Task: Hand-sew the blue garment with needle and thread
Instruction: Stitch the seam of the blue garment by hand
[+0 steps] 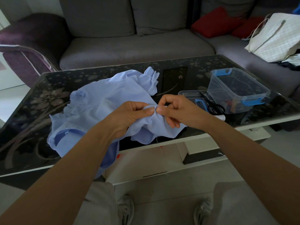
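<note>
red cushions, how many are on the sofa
2: one red cushion leans in the sofa's back corner, the second just right of it, beside the white bag, which may hide more.

The blue garment (pixel 103 101) is thin, matt woven cloth, crumpled and gathered at its cuffs. The desk (pixel 186 62) has a glossy black glass top with a floral print. The storage box (pixel 235 88) is clear, smooth plastic with blue clips. The sofa (pixel 138 49) wears matt grey fabric.
</note>
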